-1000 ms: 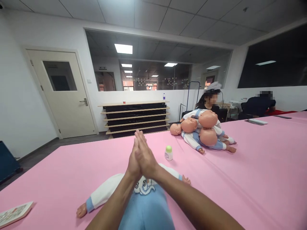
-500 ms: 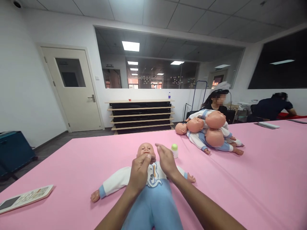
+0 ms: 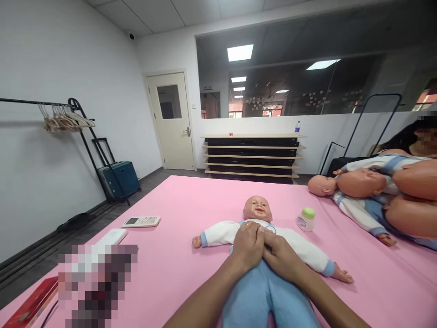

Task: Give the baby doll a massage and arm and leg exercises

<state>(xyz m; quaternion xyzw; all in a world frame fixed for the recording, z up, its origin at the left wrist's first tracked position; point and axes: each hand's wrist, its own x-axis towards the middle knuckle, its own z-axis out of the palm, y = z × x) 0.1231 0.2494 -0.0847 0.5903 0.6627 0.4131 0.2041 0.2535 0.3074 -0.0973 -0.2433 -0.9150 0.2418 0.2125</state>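
While reaching across the pink table [image 3: 180, 259], pressing curled left hand [image 3: 248, 245] and right hand [image 3: 282, 256] together at the chest of a baby doll [image 3: 252, 291] lying there face-up, can't tell whether pinching its top [image 3: 302, 248]

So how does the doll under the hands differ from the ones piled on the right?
The doll lies alone on its back; the piled dolls overlap one another.
The doll's arms spread to both sides, while the piled dolls' limbs are partly hidden.
The left hand and right hand are at the doll's chest, away from the piled dolls.
Shared: white and blue clothing, bare heads.
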